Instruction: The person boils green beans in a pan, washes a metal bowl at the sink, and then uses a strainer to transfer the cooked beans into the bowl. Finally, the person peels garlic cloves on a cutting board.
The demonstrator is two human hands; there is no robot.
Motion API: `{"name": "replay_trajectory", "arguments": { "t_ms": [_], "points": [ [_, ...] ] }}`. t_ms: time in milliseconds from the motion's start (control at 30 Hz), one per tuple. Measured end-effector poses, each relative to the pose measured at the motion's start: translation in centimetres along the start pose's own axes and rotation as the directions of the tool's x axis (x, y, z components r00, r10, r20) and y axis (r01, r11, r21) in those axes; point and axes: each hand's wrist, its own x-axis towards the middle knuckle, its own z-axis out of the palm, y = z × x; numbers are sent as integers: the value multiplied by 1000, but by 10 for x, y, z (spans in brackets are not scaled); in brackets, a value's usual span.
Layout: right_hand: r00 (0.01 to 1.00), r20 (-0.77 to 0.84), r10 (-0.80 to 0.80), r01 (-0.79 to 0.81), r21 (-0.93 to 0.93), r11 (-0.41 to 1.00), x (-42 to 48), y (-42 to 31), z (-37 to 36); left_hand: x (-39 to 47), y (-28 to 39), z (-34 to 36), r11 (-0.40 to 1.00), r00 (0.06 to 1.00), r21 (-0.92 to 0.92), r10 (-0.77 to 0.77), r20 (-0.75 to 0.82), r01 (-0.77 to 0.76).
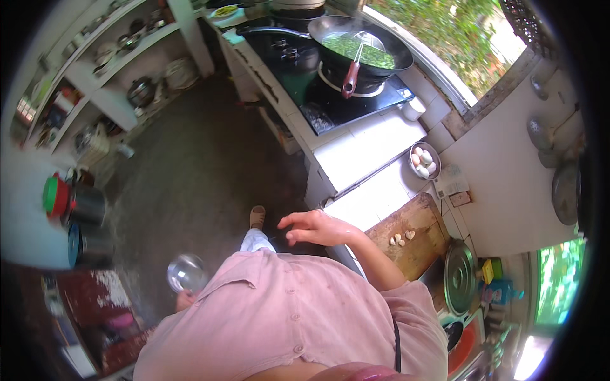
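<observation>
Low at my left side, my left hand (185, 300) grips the rim of a shiny metal bowl (186, 274); my shirt covers part of that hand. My right hand (319, 228) hovers in front of my body with nothing in it, fingers apart. To its right lies a wooden cutting board (405, 214) with several garlic cloves (400, 238) on it. Farther ahead, a wok (329, 28) stands on the black glass cooktop (286, 66). Chopped greens (343, 45) fill the wok, and a skimmer with a reddish-brown handle (351, 78) rests across its rim.
A bowl of eggs (424, 162) sits by the wall, near a white cup (413, 108). The white tiled counter (357, 152) drops a step toward me. A round metal lid (460, 276) leans at the right. Shelves with pots (141, 90) and lidded bins (88, 205) line the left wall.
</observation>
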Motion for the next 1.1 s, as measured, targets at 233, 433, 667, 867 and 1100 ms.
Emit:
{"name": "replay_trajectory", "arguments": {
  "t_ms": [233, 433, 667, 867, 1100],
  "points": [
    [905, -403, 135, -376, -611, 697, 91, -20, -31, 254, 130, 267, 809, 992, 576, 120, 35, -118],
    [204, -916, -345, -551, -399, 733, 82, -136, -132, 238, 79, 481, 440, 959, 855, 53, 280, -274],
    [207, -978, -7, -913, -196, 357, 103, -100, -197, 301, -1, 554, 813, 884, 466, -451, 122, 351],
    [158, -986, -51, -968, -165, 188, 47, -91, -215, 246, 29, 594, 724, 942, 685, -167, 292, -84],
    [72, -960, -272, -917, -171, 360, 15, -81, -234, 225, 86, 664, 669, 812, 590, 34, 582, -451]
  ]
}}
